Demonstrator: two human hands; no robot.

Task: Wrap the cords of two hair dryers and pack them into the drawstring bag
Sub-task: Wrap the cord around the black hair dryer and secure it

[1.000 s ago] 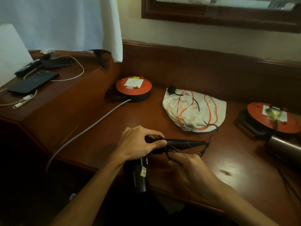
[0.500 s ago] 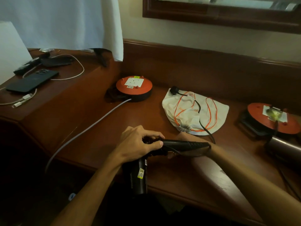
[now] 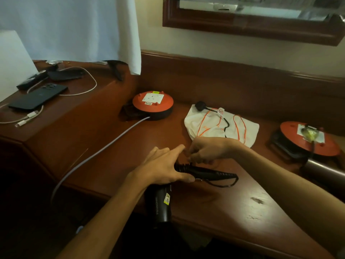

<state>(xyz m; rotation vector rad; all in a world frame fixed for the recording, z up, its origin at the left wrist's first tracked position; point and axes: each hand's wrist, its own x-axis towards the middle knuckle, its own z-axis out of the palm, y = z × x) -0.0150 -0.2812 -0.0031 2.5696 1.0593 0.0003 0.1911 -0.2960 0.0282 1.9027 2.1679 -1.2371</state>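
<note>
**Loose cord loops threatening to slip off the handle**

The black hair dryer [image 3: 186, 176] is lying at the front of the counter [image 3: 233, 206], its barrel hanging past the edge toward the person and its handle pointing right. The left hand [image 3: 164, 169] is pressing the dryer near the joint of handle and barrel, thumb underneath and fingers spread flat rather than curled, so this grip is looking loose. The right hand [image 3: 207, 151] is pinching the cord [image 3: 224, 184] just behind the handle's ribbed end; how tightly it is closing I cannot tell. One slack loop is sagging off the handle's tip.

From here the wraps are likely to unwind if tension drops while the left hand stays open. The overhanging barrel could tip the dryer off the edge. The plug [image 3: 200, 105] is resting on the white drawstring bag [image 3: 211, 126], with cord crossing the orange drawstrings [image 3: 239, 126]; pulling in more cord could drag the bag or tangle the strings. The second dryer [image 3: 324, 171] is sitting at the far right beside an orange cord reel [image 3: 308, 139], apparently not yet wrapped.
</note>
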